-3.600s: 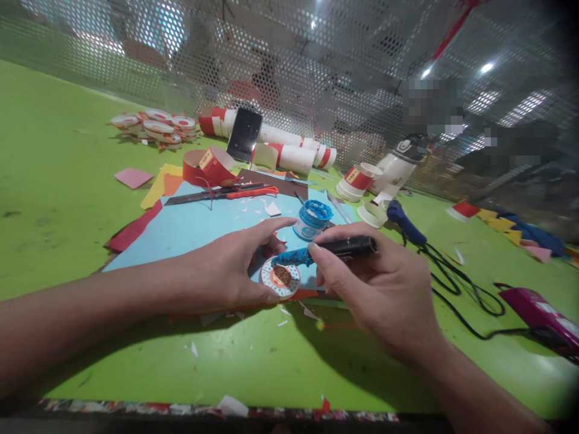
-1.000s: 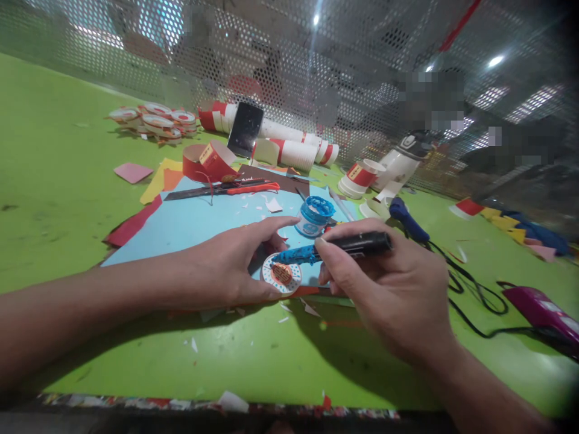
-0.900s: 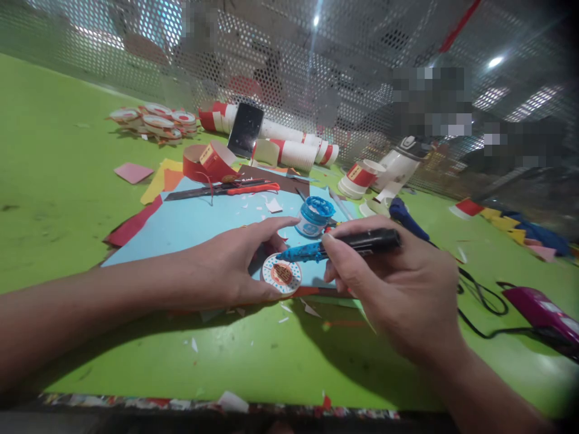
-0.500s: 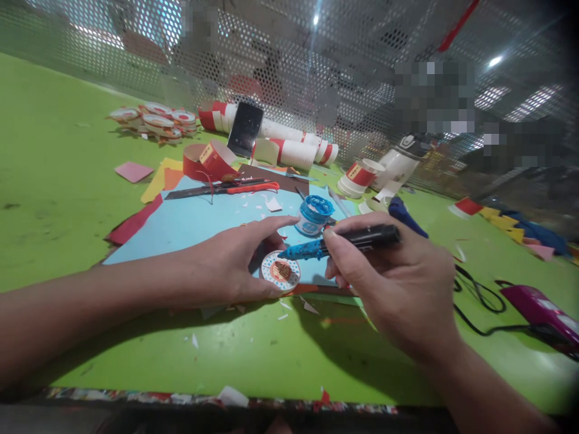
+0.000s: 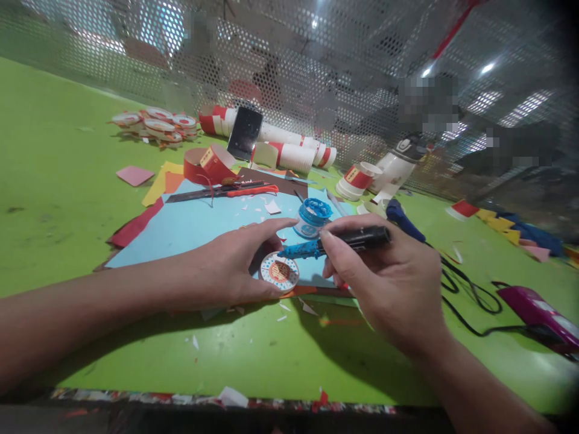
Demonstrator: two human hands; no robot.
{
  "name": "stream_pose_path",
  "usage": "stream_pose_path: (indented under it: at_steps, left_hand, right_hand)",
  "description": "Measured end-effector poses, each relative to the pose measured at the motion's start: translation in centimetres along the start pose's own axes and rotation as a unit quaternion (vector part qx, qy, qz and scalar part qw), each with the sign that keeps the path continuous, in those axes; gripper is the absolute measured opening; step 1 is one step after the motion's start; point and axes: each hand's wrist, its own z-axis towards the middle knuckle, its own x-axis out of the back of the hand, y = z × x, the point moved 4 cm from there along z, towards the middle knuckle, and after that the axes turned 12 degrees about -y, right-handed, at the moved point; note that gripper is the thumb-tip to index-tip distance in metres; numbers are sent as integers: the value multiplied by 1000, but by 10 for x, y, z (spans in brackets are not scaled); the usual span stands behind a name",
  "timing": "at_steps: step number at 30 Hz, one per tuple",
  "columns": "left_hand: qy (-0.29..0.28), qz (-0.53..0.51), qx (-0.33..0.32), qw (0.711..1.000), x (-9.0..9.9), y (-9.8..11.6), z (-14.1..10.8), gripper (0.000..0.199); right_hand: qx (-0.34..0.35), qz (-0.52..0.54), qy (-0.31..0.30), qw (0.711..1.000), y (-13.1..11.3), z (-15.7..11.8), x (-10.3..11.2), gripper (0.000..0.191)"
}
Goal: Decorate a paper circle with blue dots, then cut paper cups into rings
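Note:
A small round paper disc, white with blue dots and an orange printed centre, lies near the table's front. My left hand curves around its left side, thumb and fingers closed on its edge. Between the thumb and fingers of my right hand is a black marker pen, its front end coated in blue paint. The tip sits over the upper rim of the disc; whether it touches I cannot tell. Just behind stands an uncapped jar of blue paint with paint smeared around its mouth.
Light blue paper lies under scissors with orange handles. Behind are a red paper ring, a phone, stacked paper cups and a jug. A purple device with a black cord lies at right.
The marker and my right hand have shifted slightly left, with the tip still over the disc's upper part. My left hand keeps its hold; the view has tilted a little.

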Motion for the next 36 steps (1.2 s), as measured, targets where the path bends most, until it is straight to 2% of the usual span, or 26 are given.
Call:
stream_pose_path:
  at_steps: [5, 10, 19, 27, 33, 36]
  left_hand:
    - [6, 9, -6, 1000, -1, -1, 0, 89]
    - [3, 19, -4, 1000, -1, -2, 0, 89]
    - [14, 36, -7, 999, -1, -4, 1, 86]
    - [15, 46, -34, 998, -3, -3, 3, 63]
    - [15, 56, -28, 998, -2, -2, 2, 65]
    - [17, 53, -44, 997, -2, -1, 3, 55]
  right_hand:
    - [-1, 15, -15, 1000, 1, 1, -3, 5]
    - [-40, 46, -24, 998, 4, 2, -5, 9]
    - [-25, 78, -39, 996, 4, -1, -8, 8]
    - [-22, 84, -49, 995, 3, 0, -12, 9]
    - [-22, 81, -53, 995, 4, 1, -12, 8]
    - [-14, 81, -55, 995, 4, 1, -13, 7]
